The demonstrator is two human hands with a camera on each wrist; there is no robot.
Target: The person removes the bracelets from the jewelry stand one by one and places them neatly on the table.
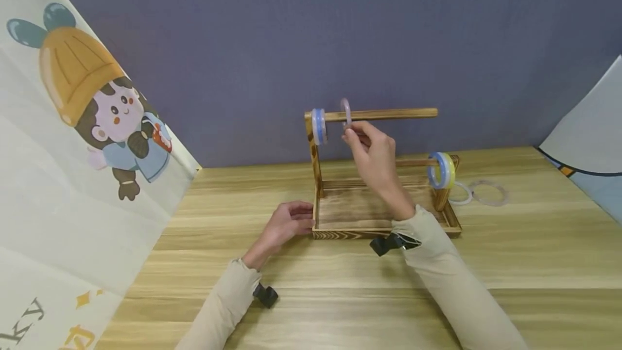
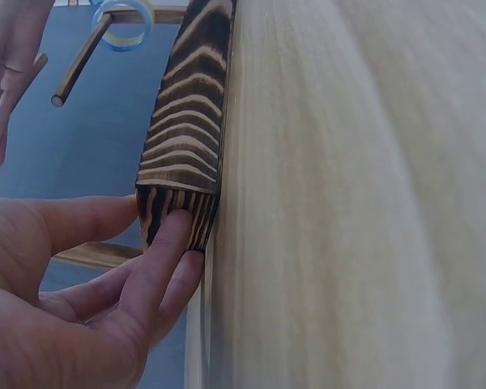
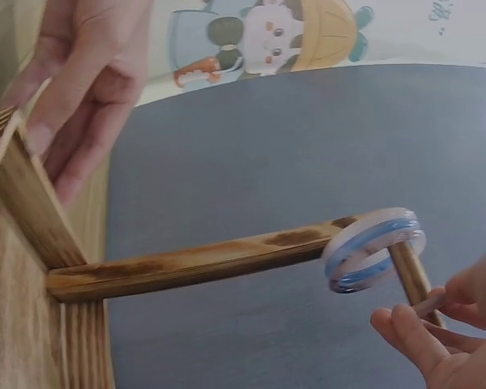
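Note:
A wooden bangle rack (image 1: pixel 379 233) stands on the table, its upper rod (image 1: pixel 398 114) pointing right. My right hand (image 1: pixel 376 155) pinches a pale purple bangle (image 1: pixel 346 111) between thumb and fingers, and the bangle encircles that rod. White and blue bangles (image 1: pixel 318 126) sit at the rod's left end by the post; the right wrist view shows this stack (image 3: pixel 377 243) too. Against the left end of the rack's base, my left hand (image 1: pixel 288 223) rests its fingertips (image 2: pixel 176 223), slightly bent. Blue, white and yellow bangles (image 1: pixel 441 170) hang on the lower rod (image 1: pixel 413 162).
On the table (image 1: pixel 301 285), just right of the rack, lie a white bangle (image 1: pixel 462 194) and a translucent pinkish bangle (image 1: pixel 491 202). A dark blue-grey backdrop (image 1: pixel 369 42) rises behind. At the left hangs a white sheet with a cartoon figure (image 1: pixel 116 107).

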